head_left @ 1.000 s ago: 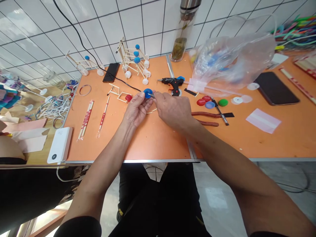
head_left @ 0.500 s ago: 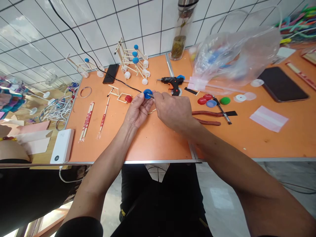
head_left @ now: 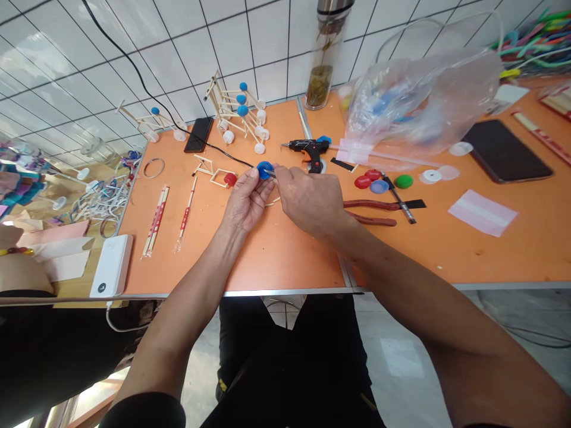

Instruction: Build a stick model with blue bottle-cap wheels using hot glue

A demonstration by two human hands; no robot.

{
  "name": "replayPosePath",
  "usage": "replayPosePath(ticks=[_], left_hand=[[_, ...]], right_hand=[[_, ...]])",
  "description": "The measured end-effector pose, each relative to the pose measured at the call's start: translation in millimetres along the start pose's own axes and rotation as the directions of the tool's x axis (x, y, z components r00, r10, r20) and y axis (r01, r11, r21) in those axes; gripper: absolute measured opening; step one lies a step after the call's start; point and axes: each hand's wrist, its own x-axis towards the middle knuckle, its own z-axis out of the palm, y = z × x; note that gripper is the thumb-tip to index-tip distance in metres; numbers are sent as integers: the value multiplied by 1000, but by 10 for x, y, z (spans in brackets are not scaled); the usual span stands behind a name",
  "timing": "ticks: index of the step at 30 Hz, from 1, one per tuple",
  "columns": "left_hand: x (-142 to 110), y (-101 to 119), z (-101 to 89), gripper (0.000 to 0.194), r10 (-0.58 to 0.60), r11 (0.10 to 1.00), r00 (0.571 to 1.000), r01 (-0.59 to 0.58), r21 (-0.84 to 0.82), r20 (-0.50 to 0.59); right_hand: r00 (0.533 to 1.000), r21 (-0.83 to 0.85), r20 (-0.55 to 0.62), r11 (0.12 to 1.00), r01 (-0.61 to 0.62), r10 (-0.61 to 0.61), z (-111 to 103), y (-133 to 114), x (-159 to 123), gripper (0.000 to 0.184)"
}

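Observation:
My left hand [head_left: 247,202] pinches a blue bottle cap [head_left: 264,169] by its edge, hollow side showing. Against the inside of the cap rests the tip of a thin metal tool [head_left: 272,173], gripped in my right hand [head_left: 310,196]. My closed fingers hide most of this tool, so its kind does not show. Just left of the cap lies a small frame of wooden sticks [head_left: 213,170] with a red cap [head_left: 230,179]. A black glue gun [head_left: 310,148] lies beyond my right hand. Two red handles [head_left: 370,205] stick out past my right wrist.
Finished-looking stick frames with blue caps [head_left: 242,110] stand by the tiled wall. Wrapped chopsticks [head_left: 156,221] and a power bank [head_left: 111,266] are at left. Loose caps [head_left: 379,186], a pen [head_left: 399,199], a phone [head_left: 508,150] and a plastic bag [head_left: 423,107] lie at right.
The whole view has shifted very slightly. Both hands keep the same hold on the blue bottle cap and the thin metal tool, with hardly any motion.

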Motion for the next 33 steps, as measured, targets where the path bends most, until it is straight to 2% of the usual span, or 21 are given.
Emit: replayPosePath(ticks=[8,16,24,33], left_hand=[[-8,3,-3,5,-3,1000,1000,3,20,-20],[-27,22,35,29,8,999,1000,-8,32,-7],[-37,28,64,20,-39,999,997,41,21,-63],[25,-5,7,22,-50,998,999,50,-26,3]], right_hand=[[1000,7,-9,1000,3,-3,22,2,1,52],[1000,10,2,1000,1,-1,12,-2,6,51],[1000,14,5,1000,-19,19,22,-2,9,50],[999,15,29,999,-34,34,36,-3,20,46]])
